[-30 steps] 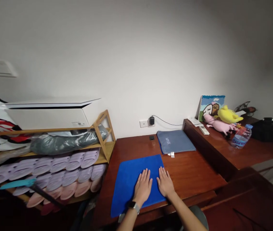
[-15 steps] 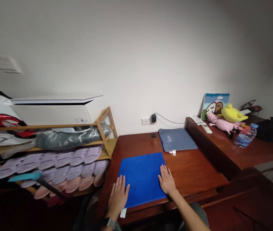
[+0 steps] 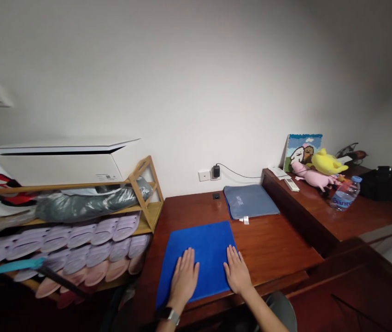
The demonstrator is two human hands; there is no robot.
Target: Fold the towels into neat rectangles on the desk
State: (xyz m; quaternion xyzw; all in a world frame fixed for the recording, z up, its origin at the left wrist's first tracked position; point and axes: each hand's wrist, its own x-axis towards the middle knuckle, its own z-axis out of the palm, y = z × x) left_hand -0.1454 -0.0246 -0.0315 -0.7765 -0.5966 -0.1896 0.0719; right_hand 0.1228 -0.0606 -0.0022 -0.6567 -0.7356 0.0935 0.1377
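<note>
A bright blue cloth lies spread flat on the reddish-brown table. My left hand rests palm down on its left-centre part, fingers extended, a watch on the wrist. Flat on the cloth's right edge is my right hand, its fingers also stretched out. Neither hand grips anything. Behind the blue cloth, near the wall, a folded grey-blue cloth with white tags lies on the table.
At the left stands a wooden rack with purple and pink slippers and a white box. A higher desk at the right bears plush toys, a bottle and a remote. A charger is plugged into the wall.
My left hand has moved right, from the cloth's left edge onto its inner part. The cloth's left side now reaches further left and toward me. The view has shifted slightly.
</note>
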